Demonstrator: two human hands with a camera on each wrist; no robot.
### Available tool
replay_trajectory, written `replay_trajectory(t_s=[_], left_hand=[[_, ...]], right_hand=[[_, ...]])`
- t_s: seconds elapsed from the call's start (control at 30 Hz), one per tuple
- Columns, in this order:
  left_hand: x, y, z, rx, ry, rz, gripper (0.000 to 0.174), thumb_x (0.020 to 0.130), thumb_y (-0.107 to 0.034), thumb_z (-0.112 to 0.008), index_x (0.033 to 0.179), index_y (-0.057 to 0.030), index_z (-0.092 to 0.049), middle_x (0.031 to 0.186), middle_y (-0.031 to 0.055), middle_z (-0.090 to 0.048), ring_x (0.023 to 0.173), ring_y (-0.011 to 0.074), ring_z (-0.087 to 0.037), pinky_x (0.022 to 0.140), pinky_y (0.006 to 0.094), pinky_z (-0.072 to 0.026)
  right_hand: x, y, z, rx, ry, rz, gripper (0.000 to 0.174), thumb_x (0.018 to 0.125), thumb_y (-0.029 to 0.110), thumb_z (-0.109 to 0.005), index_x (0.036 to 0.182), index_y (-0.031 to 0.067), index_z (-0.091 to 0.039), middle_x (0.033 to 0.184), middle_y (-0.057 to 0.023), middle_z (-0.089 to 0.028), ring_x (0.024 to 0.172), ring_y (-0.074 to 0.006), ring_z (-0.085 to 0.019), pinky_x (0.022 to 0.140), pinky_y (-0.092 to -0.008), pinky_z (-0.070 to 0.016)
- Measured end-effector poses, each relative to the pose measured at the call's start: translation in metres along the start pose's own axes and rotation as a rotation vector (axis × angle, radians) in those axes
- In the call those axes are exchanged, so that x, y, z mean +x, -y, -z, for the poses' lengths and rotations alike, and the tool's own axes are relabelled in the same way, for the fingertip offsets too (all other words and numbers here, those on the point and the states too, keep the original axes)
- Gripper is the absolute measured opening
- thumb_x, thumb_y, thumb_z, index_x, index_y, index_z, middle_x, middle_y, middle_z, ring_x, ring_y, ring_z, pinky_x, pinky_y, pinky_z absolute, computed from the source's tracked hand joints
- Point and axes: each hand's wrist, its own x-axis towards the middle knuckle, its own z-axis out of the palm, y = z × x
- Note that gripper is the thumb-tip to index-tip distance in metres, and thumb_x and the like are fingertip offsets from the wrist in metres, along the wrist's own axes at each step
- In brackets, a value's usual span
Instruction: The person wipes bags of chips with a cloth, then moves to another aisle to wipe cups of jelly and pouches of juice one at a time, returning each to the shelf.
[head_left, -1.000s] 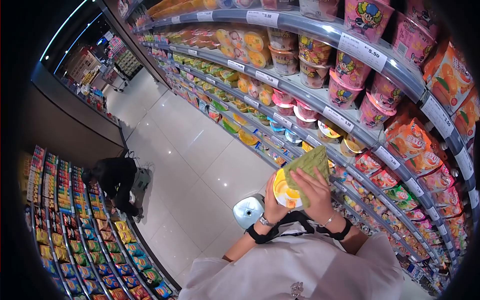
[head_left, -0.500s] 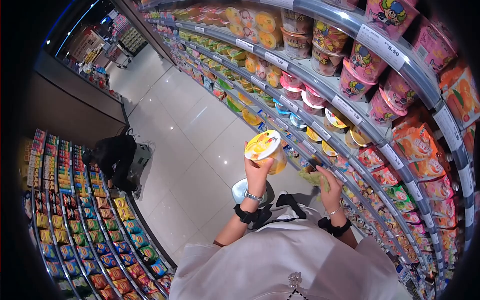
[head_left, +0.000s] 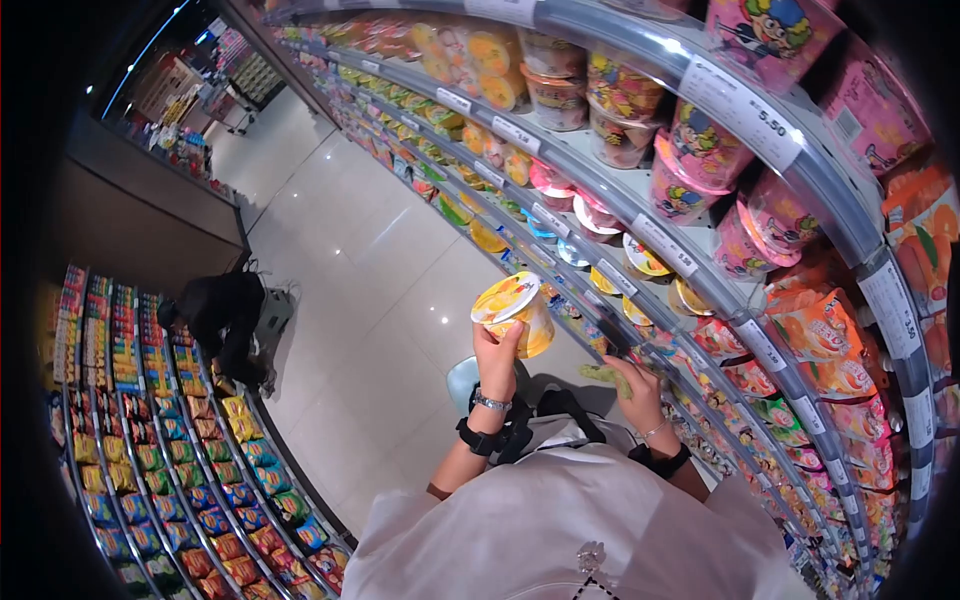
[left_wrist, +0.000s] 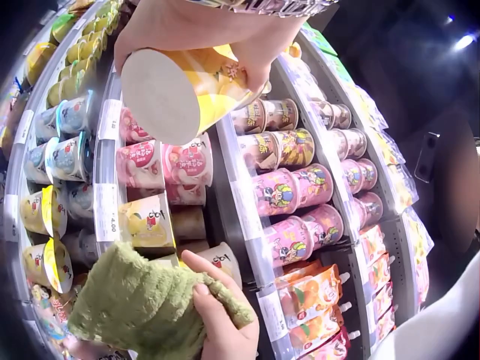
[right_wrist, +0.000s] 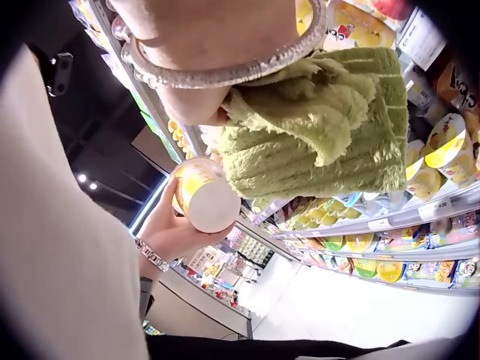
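Note:
My left hand (head_left: 494,362) holds a yellow-and-white fruit jelly cup (head_left: 525,318) over the aisle, its printed lid tilted up in the head view. Fingers and thumb curl round the cup's side, and its plain white base (right_wrist: 213,208) faces the right wrist view. Lower and to the right, near the shelf edge, my right hand (head_left: 641,398) grips a fluffy green cloth (left_wrist: 142,304). In the left wrist view the cloth hangs bunched from between thumb and fingers, overlapping the shelved cups. Cup and cloth are apart.
Curved shelves on the right hold pink tubs (head_left: 700,150), yellow-lidded cups (head_left: 648,256) and orange pouches (head_left: 815,345), with price tags along the edges. A pale blue stool (head_left: 463,384) stands below my left hand. Another person (head_left: 222,315) crouches by the chip shelves (head_left: 190,450).
One second ago both hands were together, with the cloth against the cup. The right hand has since moved down and right with the cloth; the left has carried the cup left.

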Motion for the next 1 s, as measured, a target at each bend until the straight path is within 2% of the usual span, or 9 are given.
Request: replay_trajectory(t_s=[0.07,0.13,0.33,0.47,0.7,0.73,0.8,0.83,1.0], left_hand=[[-0.001,0.004,-0.005,0.120,0.015,-0.008,0.054,0.083,-0.012,-0.064,0.127,-0.0006,-0.036,0.123,0.0090,-0.051,0.112,0.0177,-0.051,0.096,0.0311,-0.0394],[0.000,0.009,-0.015,0.131,0.021,-0.002,0.051,0.080,-0.009,-0.067,0.122,-0.0010,-0.040,0.122,0.0089,-0.051,0.110,0.0178,-0.052,0.096,0.0315,-0.0399],[0.011,0.025,-0.069,0.362,0.285,-0.193,0.087,0.060,-0.010,-0.083,0.130,0.0006,-0.033,0.120,0.0123,-0.050,0.111,0.0202,-0.050,0.096,0.0320,-0.0390],[0.027,0.031,-0.111,0.409,0.437,-0.261,0.088,0.060,-0.006,-0.082,0.130,-0.0008,-0.030,0.122,0.0106,-0.048,0.112,0.0186,-0.049,0.096,0.0311,-0.0395],[0.049,0.052,-0.148,0.291,0.494,-0.298,0.102,0.057,-0.009,-0.084,0.137,0.0042,-0.022,0.123,0.0182,-0.046,0.113,0.0263,-0.049,0.094,0.0352,-0.0403],[0.052,0.054,-0.150,0.296,0.512,-0.295,0.102,0.057,-0.009,-0.084,0.137,0.0042,-0.022,0.123,0.0182,-0.046,0.113,0.0263,-0.049,0.094,0.0352,-0.0403],[0.062,0.064,-0.153,0.546,0.472,-0.536,0.097,0.057,-0.010,-0.084,0.133,0.0031,-0.026,0.117,0.0169,-0.050,0.106,0.0269,-0.052,0.090,0.0349,-0.0417],[0.066,0.067,-0.156,0.553,0.464,-0.595,0.095,0.055,-0.012,-0.085,0.130,0.0044,-0.029,0.114,0.0202,-0.050,0.104,0.0322,-0.051,0.088,0.0373,-0.0414],[0.083,0.086,-0.171,0.466,0.484,-0.564,0.082,0.054,-0.011,-0.084,0.118,0.0044,-0.036,0.110,0.0225,-0.049,0.103,0.0379,-0.049,0.089,0.0409,-0.0394]], right_hand=[[-0.007,-0.007,0.004,0.006,-0.007,-0.041,0.043,0.066,-0.008,-0.055,0.106,0.0062,-0.061,0.094,-0.0134,-0.065,0.082,-0.0318,-0.063,0.071,-0.0374,-0.0494],[-0.015,-0.014,0.008,-0.020,-0.008,-0.076,0.044,0.065,-0.008,-0.055,0.106,0.0068,-0.061,0.094,-0.0134,-0.065,0.083,-0.0321,-0.062,0.072,-0.0376,-0.0494],[-0.032,-0.023,0.015,-0.063,0.000,-0.160,0.049,0.062,-0.009,-0.053,0.108,0.0081,-0.061,0.094,-0.0135,-0.064,0.083,-0.0327,-0.061,0.072,-0.0391,-0.0487],[-0.040,-0.023,0.015,-0.118,-0.028,-0.192,0.052,0.061,-0.009,-0.052,0.109,0.0087,-0.060,0.094,-0.0131,-0.064,0.084,-0.0330,-0.061,0.072,-0.0398,-0.0485],[-0.065,-0.030,0.005,-0.157,-0.157,-0.358,0.050,0.063,-0.007,-0.052,0.109,0.0107,-0.060,0.096,-0.0127,-0.064,0.086,-0.0339,-0.061,0.073,-0.0407,-0.0490],[-0.067,-0.028,0.000,-0.183,-0.127,-0.373,0.050,0.063,-0.006,-0.052,0.109,0.0113,-0.060,0.097,-0.0128,-0.064,0.086,-0.0341,-0.061,0.073,-0.0414,-0.0491],[-0.070,-0.021,-0.013,-0.210,-0.113,-0.398,0.051,0.062,-0.005,-0.051,0.109,0.0120,-0.059,0.097,-0.0130,-0.063,0.087,-0.0343,-0.061,0.074,-0.0420,-0.0491],[-0.069,-0.020,-0.019,-0.230,-0.100,-0.413,0.051,0.062,-0.005,-0.051,0.109,0.0129,-0.059,0.098,-0.0128,-0.064,0.087,-0.0343,-0.060,0.074,-0.0426,-0.0491],[-0.056,0.001,-0.025,-0.276,-0.153,-0.483,0.052,0.063,-0.003,-0.052,0.110,0.0158,-0.060,0.098,-0.0118,-0.064,0.087,-0.0344,-0.060,0.075,-0.0423,-0.0494]])
